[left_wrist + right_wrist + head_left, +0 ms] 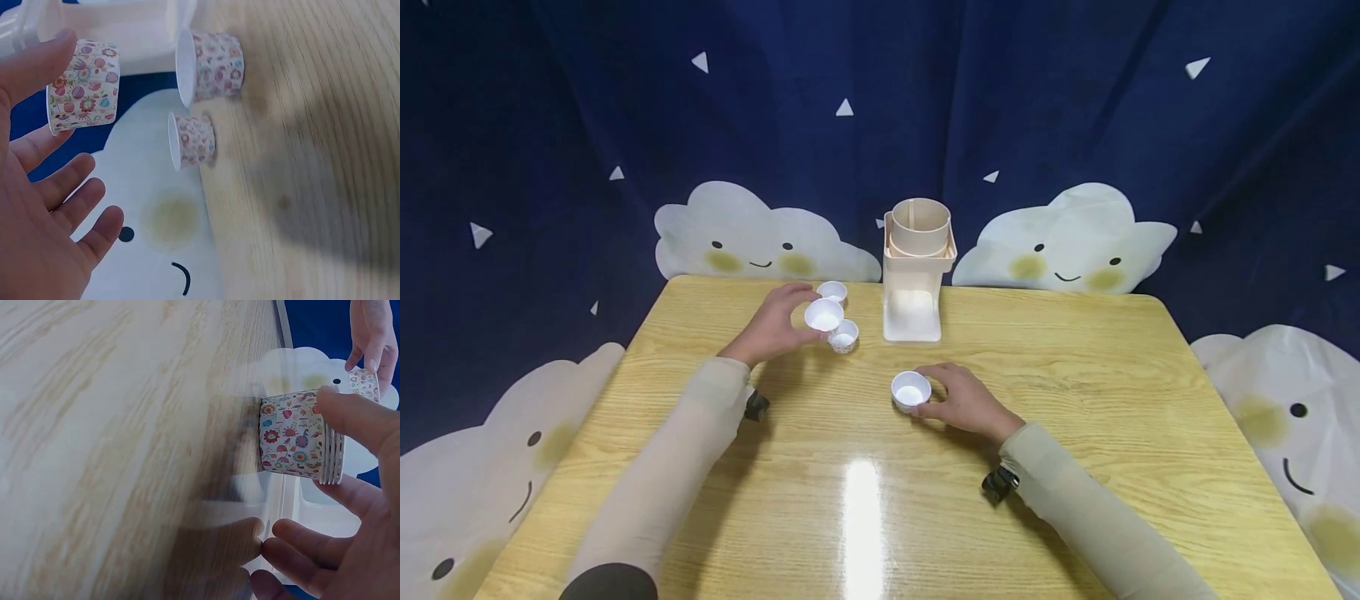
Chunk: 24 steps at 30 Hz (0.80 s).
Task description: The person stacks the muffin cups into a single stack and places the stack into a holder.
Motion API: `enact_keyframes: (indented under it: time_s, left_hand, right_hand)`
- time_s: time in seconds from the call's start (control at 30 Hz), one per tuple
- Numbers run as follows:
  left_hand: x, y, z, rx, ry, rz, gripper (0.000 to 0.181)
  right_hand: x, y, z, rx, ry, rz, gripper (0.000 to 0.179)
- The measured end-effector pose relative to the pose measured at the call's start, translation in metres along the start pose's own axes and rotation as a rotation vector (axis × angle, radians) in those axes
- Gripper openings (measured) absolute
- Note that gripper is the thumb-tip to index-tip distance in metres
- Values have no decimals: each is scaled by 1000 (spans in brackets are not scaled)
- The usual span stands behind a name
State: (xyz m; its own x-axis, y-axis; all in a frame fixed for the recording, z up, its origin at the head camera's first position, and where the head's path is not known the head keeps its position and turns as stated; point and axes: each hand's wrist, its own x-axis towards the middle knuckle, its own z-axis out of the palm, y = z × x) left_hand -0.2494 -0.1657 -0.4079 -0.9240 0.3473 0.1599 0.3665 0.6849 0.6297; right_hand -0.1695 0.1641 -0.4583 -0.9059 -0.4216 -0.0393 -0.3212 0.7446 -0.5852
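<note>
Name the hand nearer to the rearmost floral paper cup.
Left. The left hand hovers close to the rearmost floral paper cup; the right hand is farther off, to the right and nearer the person.

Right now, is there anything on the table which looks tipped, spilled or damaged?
Nothing stands out. Two cups stand upright on the table, the beige stand is upright, the left hand pinches a cup and the right hand holds stacked cups; no spill or damage shows.

Stand (913,277) near back edge of desk (1075,367); two cups (846,337) leftward; cup stack (911,392) before stand; curtain (895,100) behind desk.
</note>
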Motion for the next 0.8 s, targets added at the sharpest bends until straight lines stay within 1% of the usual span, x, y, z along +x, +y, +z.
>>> enact_keyframes:
  time_s: [0.2, 0.3, 0.57, 0.67, 0.8]
  left_hand:
    - [1, 13, 8, -24, -18, 38, 65]
    - [2, 22, 13, -40, -36, 73, 64]
    - [1, 43, 29, -46, -94, 118, 64]
    - [-2, 50, 35, -31, -126, 141, 62]
    - [-7, 58, 44, 4, -191, 180, 58]
  right_hand:
    - [0, 0, 0, -9, 1, -1, 65]
    - [0, 0, 0, -8, 4, 1, 64]
    - [1, 2, 0, -12, 7, -3, 63]
    - [0, 1, 0, -11, 8, -4, 63]
    - [0, 2, 1, -27, 25, -31, 61]
